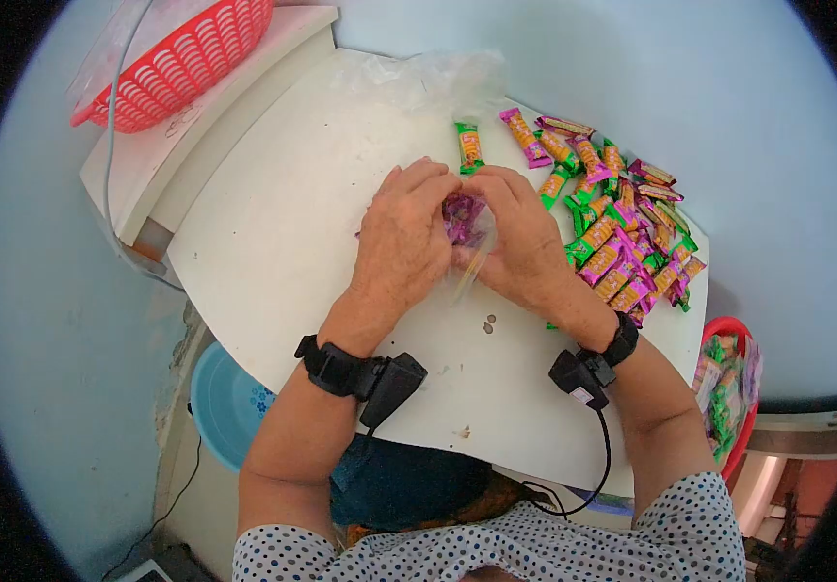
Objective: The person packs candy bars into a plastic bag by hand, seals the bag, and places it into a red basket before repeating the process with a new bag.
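Observation:
Over the middle of the white table, my left hand (404,233) and my right hand (515,233) are closed on opposite sides of a small clear plastic bag (467,276). Purple-wrapped candy bars (462,217) show inside it between my fingers; how many cannot be made out. Just beyond my fingertips lies a single green and orange wrapped bar (470,145). To the right of my right hand spreads a loose pile of candy bars (612,252) in purple, green and orange wrappers. My fingertips are partly hidden behind the hands and the bag.
Crumpled clear plastic bags (428,80) lie at the table's back edge. A red basket (191,68) sits on a raised ledge at upper left. Below the table are a blue basin (220,407) on the left and a red container (743,417) of packed bags on the right.

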`<state>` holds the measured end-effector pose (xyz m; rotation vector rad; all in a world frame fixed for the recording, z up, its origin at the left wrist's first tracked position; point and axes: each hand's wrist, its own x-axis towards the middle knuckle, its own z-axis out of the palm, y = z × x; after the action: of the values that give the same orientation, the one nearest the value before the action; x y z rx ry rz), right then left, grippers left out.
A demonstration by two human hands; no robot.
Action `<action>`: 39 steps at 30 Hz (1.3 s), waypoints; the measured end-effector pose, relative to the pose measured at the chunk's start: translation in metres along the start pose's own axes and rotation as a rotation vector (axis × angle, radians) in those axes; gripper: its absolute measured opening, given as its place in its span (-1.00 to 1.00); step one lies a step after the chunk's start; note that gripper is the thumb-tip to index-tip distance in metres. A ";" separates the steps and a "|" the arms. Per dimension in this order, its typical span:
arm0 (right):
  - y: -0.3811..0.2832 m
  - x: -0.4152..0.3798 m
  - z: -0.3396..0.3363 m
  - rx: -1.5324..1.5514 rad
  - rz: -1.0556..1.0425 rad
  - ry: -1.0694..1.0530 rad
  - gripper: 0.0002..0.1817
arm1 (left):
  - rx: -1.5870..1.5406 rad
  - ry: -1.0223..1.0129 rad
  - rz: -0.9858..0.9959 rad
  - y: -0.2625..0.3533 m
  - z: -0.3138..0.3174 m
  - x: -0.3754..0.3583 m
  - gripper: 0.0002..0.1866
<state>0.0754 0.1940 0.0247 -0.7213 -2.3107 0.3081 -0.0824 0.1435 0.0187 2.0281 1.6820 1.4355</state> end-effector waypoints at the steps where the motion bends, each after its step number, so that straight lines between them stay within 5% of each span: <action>1: 0.000 -0.001 0.000 -0.024 0.017 0.012 -0.36 | 0.022 -0.007 0.009 0.000 0.000 0.000 -0.72; 11: 0.022 0.005 -0.018 0.171 -0.020 -0.151 -0.40 | 0.060 -0.025 0.017 -0.001 0.003 -0.002 -0.70; 14: 0.027 0.010 -0.032 0.192 0.165 -0.249 -0.50 | 0.054 -0.022 0.017 -0.001 0.003 -0.002 -0.70; 25: 0.033 0.002 -0.004 0.004 0.114 -0.054 -0.86 | 0.085 -0.065 0.006 0.004 0.003 -0.002 -0.64; 32: 0.032 0.001 0.001 -0.056 0.162 -0.027 -0.82 | 0.078 -0.073 0.037 0.004 0.004 -0.002 -0.65; 39: 0.029 0.013 -0.032 0.185 0.197 -0.296 -0.71 | 0.042 -0.044 0.084 0.000 0.005 0.000 -0.69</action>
<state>0.1007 0.2257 0.0434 -0.8582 -2.4452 0.7535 -0.0788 0.1460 0.0154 2.1611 1.6412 1.3806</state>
